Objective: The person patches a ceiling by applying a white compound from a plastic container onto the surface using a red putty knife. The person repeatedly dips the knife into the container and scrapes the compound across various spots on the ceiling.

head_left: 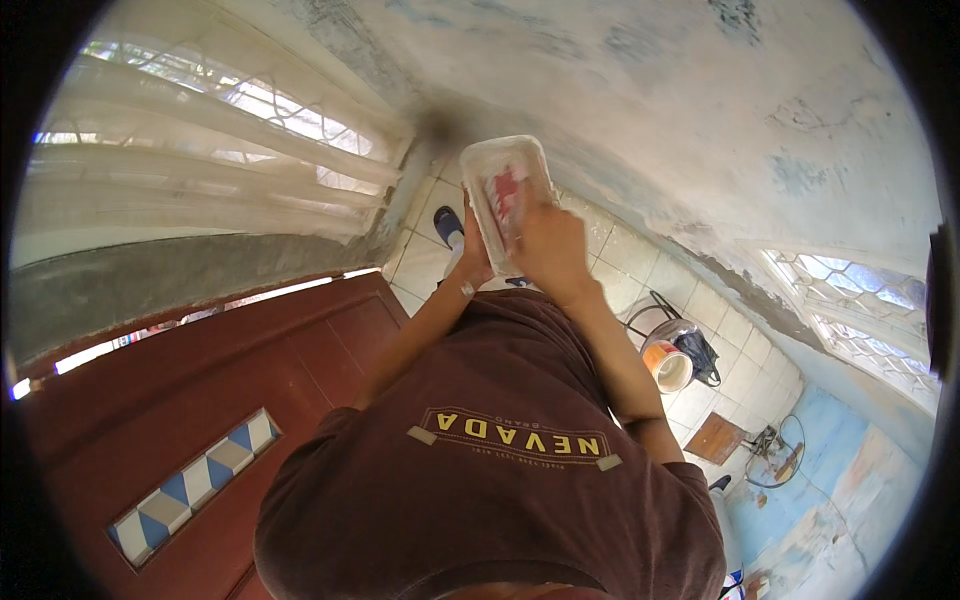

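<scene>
My left hand (476, 244) is closed around the left side of a rectangular white tray (540, 157), holding it out in front of my body. White residue coats the tray's walls, and a red patch shows on its floor. Over the tray's right side is my right hand (552, 243), blurred by motion, with its fingers curled. Whatever it grips is hidden behind the fingers and the blur.
A red-brown door (240, 390) stands at the left below louvred window slats (220, 140). Patchy walls (680, 110) rise ahead. On the tiled floor (630, 265) are a bucket (668, 368), a black bag (703, 357), a brown board (716, 438) and coiled cable (790, 465).
</scene>
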The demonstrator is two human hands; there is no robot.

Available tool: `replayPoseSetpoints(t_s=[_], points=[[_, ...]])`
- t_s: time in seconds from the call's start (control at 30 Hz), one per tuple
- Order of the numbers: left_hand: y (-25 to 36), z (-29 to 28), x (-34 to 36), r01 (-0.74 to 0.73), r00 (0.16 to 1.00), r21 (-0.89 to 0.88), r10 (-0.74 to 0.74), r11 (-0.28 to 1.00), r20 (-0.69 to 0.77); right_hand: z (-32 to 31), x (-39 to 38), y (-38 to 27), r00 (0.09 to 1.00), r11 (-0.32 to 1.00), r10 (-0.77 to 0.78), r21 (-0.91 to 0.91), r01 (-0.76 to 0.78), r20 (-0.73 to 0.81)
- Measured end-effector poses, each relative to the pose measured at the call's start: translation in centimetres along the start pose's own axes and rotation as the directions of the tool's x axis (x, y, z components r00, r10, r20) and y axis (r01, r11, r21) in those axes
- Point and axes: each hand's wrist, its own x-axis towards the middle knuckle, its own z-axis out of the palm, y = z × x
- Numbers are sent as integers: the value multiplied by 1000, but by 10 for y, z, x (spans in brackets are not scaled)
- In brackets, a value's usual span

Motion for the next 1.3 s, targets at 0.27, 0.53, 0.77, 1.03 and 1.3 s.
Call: replayPoseSetpoints(t_s=[0.27, 0.53, 0.77, 1.03, 1.3], points=[[6, 9, -1, 138, 971, -239, -83, 961, 226, -45, -6, 3, 996, 990, 45, -132, -55, -72], [7, 20, -5, 124, 986, -18, -121, 992, 112, -9, -18, 18, 996, 988, -52, -147, 40, -76], [4, 24, -5, 182, 973, 36, -185, 983, 140, 11, -21, 37, 997, 997, -16, -80, 10, -79], [18, 24, -8, 153, 982, -20, -149, 988, 114, -43, -31, 65, 893, 562, 443, 800, -208, -79], [29, 13, 1, 89, 993, -37, -85, 995, 87, -20, -41, 82, 914, -51, 405, 999, 17, 5]])
